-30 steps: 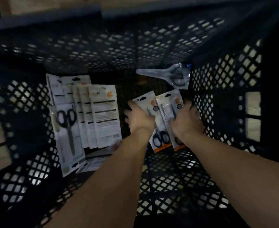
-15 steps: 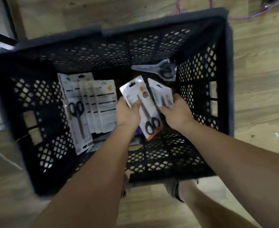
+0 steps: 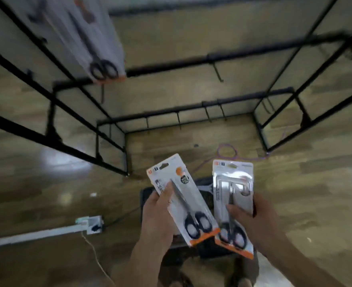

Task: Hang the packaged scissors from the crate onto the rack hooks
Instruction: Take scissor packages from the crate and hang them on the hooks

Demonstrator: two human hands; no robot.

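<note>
Left hand (image 3: 156, 220) is gripping one packaged scissors (image 3: 183, 199) at its left edge, thumb lying across the front, card tilting left. Right hand (image 3: 251, 222) is clamping a second pack (image 3: 233, 204) upright, just beside the first. Both packs are hovering above the black crate (image 3: 205, 196), well apart from the rack (image 3: 212, 59). Hooks (image 3: 217, 73) are projecting from its rails. A blurred hanging pack (image 3: 100, 48) is occupying the upper-left rail. Open wood floor (image 3: 46, 183) is lying between.

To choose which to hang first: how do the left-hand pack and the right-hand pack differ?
The left-hand pack leans with its top to the left; the right-hand pack stands nearly upright. The left-hand pack shows little glare; the right-hand pack's plastic glares strongly. Both: black handles down, orange bottom edge.
</note>
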